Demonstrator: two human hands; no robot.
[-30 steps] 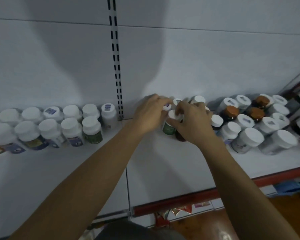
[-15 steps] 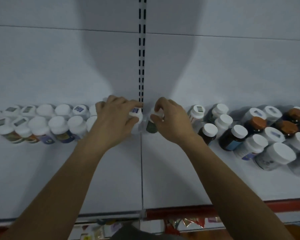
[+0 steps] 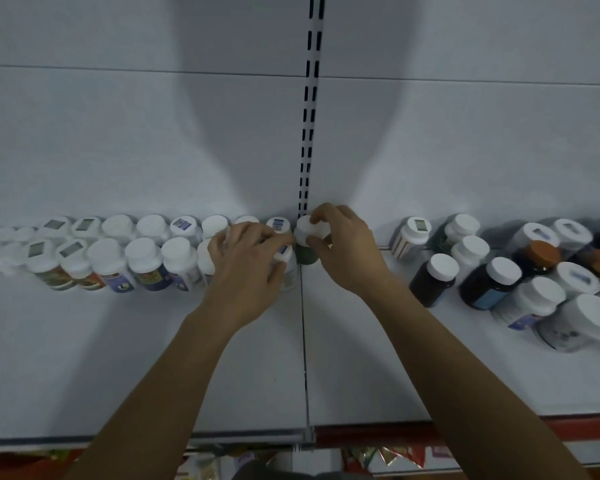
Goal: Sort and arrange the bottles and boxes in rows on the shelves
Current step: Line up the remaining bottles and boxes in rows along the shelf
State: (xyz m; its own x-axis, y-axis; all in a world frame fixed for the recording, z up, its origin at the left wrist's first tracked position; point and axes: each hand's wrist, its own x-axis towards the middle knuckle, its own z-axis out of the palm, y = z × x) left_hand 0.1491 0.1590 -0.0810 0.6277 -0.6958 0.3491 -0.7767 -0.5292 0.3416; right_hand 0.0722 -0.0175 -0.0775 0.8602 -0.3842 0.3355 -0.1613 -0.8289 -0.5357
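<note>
Two rows of white-capped bottles (image 3: 146,258) run along the back of the white shelf (image 3: 153,358) on the left. My left hand (image 3: 250,265) grips a white bottle (image 3: 289,268) at the right end of the front row. My right hand (image 3: 343,247) pinches the white cap of a dark green bottle (image 3: 307,244), which stands at the shelf joint beside the back row's end. A loose cluster of dark, brown-capped and white bottles (image 3: 506,278) stands unsorted on the right.
A slotted upright (image 3: 309,116) runs up the white back panel above the joint. The shelf's front edge (image 3: 499,427) is red on the right part. Packets show on a lower shelf (image 3: 395,455) below.
Both hands carried their bottles left from the right-hand cluster to the shelf joint. The view has swung left, so more of the sorted rows shows.
</note>
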